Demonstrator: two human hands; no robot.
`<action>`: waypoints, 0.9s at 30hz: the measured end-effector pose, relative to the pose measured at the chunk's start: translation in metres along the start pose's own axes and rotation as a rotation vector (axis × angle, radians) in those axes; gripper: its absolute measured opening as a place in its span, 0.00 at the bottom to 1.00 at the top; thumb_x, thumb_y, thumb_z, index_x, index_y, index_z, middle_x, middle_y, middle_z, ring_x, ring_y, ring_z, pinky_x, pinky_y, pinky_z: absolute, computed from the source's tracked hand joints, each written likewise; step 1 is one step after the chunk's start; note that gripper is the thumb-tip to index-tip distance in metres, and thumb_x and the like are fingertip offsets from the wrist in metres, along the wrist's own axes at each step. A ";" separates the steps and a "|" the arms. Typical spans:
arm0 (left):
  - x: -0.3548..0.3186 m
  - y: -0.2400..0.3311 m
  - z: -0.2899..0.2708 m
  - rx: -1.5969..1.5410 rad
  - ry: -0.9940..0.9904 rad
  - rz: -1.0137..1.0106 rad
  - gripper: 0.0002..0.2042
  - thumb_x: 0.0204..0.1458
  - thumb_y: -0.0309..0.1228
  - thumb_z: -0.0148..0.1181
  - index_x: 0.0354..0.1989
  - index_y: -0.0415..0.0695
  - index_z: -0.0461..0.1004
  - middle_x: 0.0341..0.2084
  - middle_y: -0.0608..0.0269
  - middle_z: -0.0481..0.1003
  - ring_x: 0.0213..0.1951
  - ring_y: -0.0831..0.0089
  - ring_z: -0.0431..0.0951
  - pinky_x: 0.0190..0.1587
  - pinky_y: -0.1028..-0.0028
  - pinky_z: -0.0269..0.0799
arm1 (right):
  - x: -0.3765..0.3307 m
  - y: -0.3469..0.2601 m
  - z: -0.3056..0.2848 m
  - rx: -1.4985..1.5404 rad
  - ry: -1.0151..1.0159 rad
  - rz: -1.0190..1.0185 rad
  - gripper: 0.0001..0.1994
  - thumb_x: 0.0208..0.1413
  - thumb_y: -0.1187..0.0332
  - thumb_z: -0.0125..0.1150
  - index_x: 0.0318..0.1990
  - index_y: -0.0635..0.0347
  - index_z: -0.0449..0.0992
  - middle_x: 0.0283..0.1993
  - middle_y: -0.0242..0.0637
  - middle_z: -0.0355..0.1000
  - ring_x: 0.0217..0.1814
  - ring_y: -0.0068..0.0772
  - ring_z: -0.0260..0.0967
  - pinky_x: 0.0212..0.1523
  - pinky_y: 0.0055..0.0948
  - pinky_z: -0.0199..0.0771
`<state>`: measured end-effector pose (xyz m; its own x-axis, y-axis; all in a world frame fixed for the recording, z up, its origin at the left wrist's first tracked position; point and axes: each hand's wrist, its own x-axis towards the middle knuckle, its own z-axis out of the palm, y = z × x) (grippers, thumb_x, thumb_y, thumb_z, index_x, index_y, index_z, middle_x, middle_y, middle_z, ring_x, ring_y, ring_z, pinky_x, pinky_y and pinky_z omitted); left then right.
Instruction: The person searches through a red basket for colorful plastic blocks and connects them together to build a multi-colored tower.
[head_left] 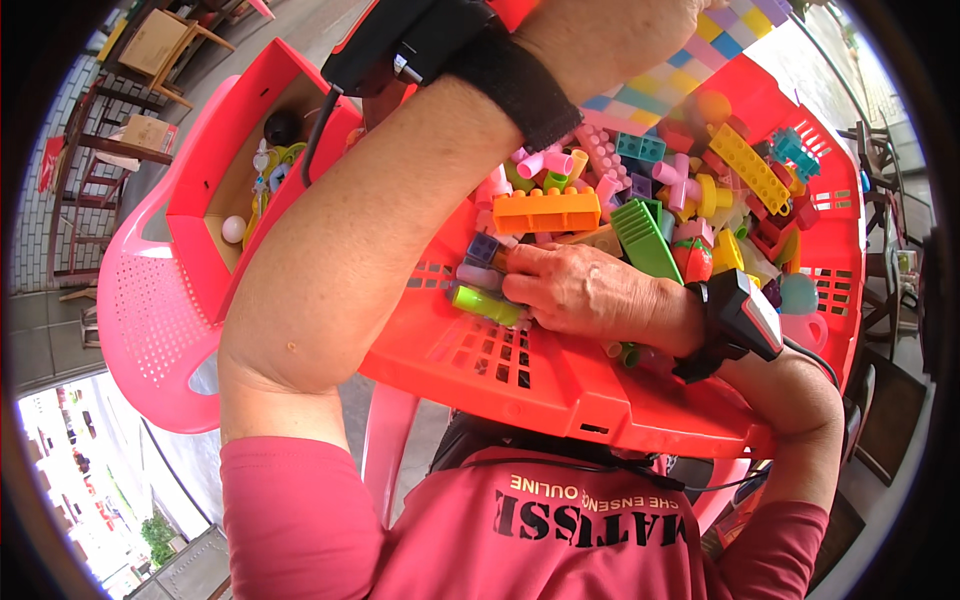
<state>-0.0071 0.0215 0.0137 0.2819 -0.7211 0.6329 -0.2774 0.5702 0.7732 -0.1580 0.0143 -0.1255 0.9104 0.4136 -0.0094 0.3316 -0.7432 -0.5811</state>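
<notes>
My left arm reaches across to the top edge, where my left hand [625,30] is partly cut off. Its fingers look closed at the edge of a tilted panel [655,85] checkered in pastel pink, blue and yellow, raised over the basket. Inside the red plastic basket [470,385], my right hand [580,288] lies low among toy building blocks, fingers curled and pointing left. What they grip is hidden. Beside its fingertips are a dark blue block [484,248] and a lime-green cylinder [486,304]. An orange block [546,211] and a ridged green block [645,240] lie just beyond.
More blocks fill the basket, including a long yellow block [748,168], a teal block [795,153] and a strawberry-like toy [692,260]. To the left, a red box [205,205] holding small toys and a white ball [233,229] stands on a pink plastic chair [150,300].
</notes>
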 end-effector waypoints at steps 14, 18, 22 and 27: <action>0.001 -0.010 0.001 -0.065 -0.015 0.003 0.16 0.54 0.20 0.55 0.51 0.34 0.64 0.36 0.55 0.76 0.37 0.72 0.77 0.40 0.74 0.75 | -0.001 -0.007 0.006 0.119 0.031 0.144 0.11 0.45 0.71 0.60 0.35 0.69 0.73 0.44 0.44 0.64 0.55 0.47 0.62 0.49 0.36 0.74; 0.003 -0.015 0.003 -0.056 -0.012 0.017 0.16 0.53 0.19 0.54 0.50 0.34 0.64 0.35 0.56 0.76 0.36 0.72 0.77 0.39 0.75 0.75 | 0.005 0.000 0.017 -0.325 0.030 -0.054 0.08 0.48 0.70 0.57 0.33 0.65 0.73 0.39 0.44 0.64 0.41 0.44 0.69 0.35 0.34 0.76; 0.005 -0.017 0.008 -0.147 -0.004 -0.004 0.15 0.53 0.18 0.54 0.50 0.35 0.65 0.36 0.56 0.75 0.36 0.73 0.77 0.38 0.75 0.74 | 0.006 -0.002 0.020 -0.140 0.117 0.007 0.08 0.50 0.68 0.56 0.34 0.63 0.72 0.36 0.42 0.64 0.39 0.41 0.69 0.32 0.33 0.77; 0.003 -0.007 0.005 -0.150 0.032 -0.118 0.16 0.53 0.18 0.54 0.51 0.35 0.64 0.37 0.56 0.75 0.37 0.73 0.76 0.38 0.76 0.74 | 0.006 -0.003 0.009 -0.033 0.294 -0.092 0.11 0.50 0.70 0.59 0.40 0.61 0.69 0.41 0.40 0.63 0.45 0.42 0.65 0.37 0.35 0.77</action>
<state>-0.0088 0.0137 0.0102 0.3337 -0.7752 0.5364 -0.1014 0.5362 0.8380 -0.1559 0.0243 -0.1312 0.9070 0.3139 0.2809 0.4198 -0.7282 -0.5417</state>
